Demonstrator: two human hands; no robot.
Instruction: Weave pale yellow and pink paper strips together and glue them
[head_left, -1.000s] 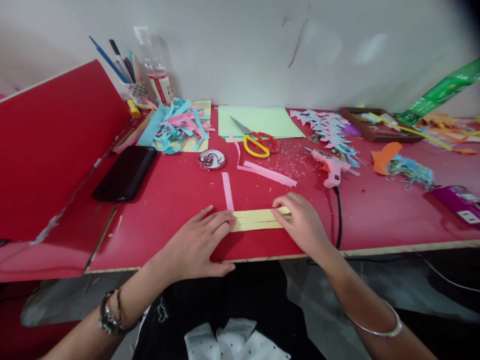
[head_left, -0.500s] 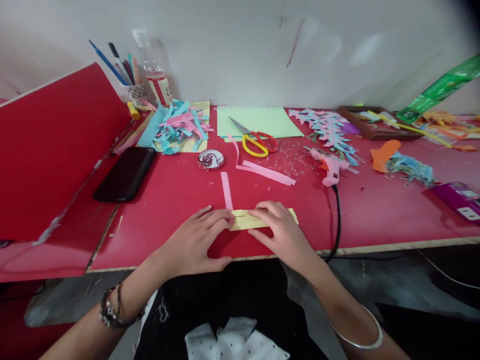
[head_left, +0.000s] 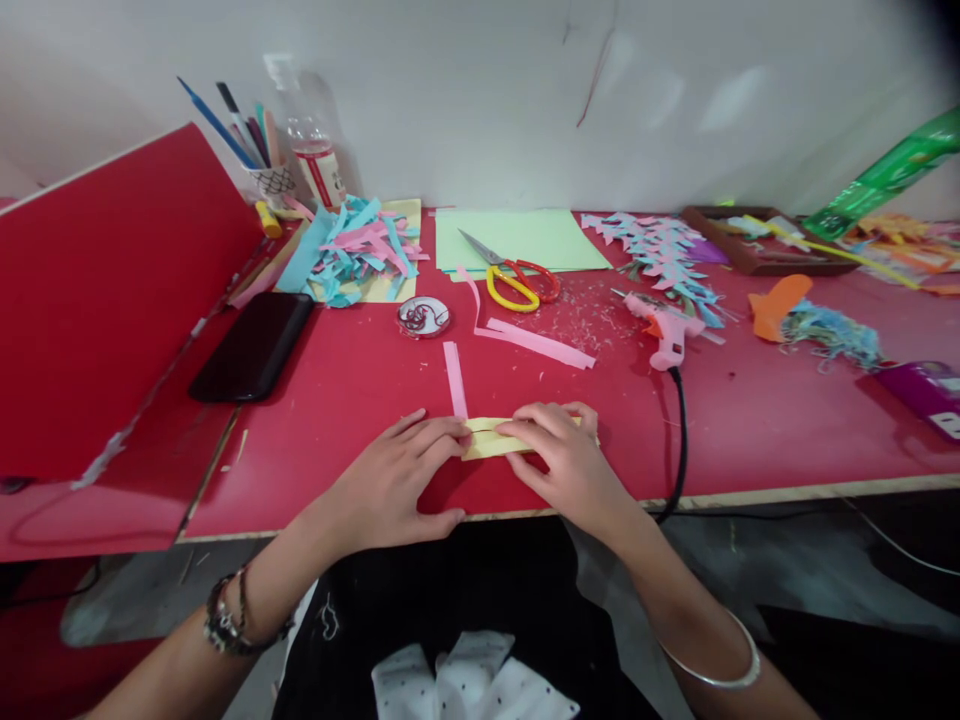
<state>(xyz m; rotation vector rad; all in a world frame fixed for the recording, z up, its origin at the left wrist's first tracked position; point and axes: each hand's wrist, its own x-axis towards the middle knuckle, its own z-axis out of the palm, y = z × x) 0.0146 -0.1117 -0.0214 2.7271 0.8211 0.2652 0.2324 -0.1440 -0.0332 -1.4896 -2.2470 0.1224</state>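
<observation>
A folded pale yellow paper strip (head_left: pixel 487 443) lies flat on the red tabletop near its front edge. At the strip's left end rest the fingertips of my left hand (head_left: pixel 401 480), its fingers stretched and its thumb well apart, off the paper. My right hand (head_left: pixel 570 470) grips the strip from the right, fingers curved over its top and thumb at its lower edge, covering much of the right part. Just behind the strip, a short pink paper strip (head_left: pixel 454 380) reaches toward my left fingertips.
Scissors (head_left: pixel 514 285) lie partly on pale green paper sheets (head_left: pixel 562 240), near more pink strips (head_left: pixel 536 342). A pink glue gun (head_left: pixel 664 330) with a black cord is on the right. At left are a phone (head_left: pixel 251 350), a small dish (head_left: pixel 424 316) and a pile of paper strips (head_left: pixel 360 250).
My right hand has shifted slightly along the strip, and its fingers now spread over more of the right end. The left hand has stayed nearly still. The view has moved a little.
</observation>
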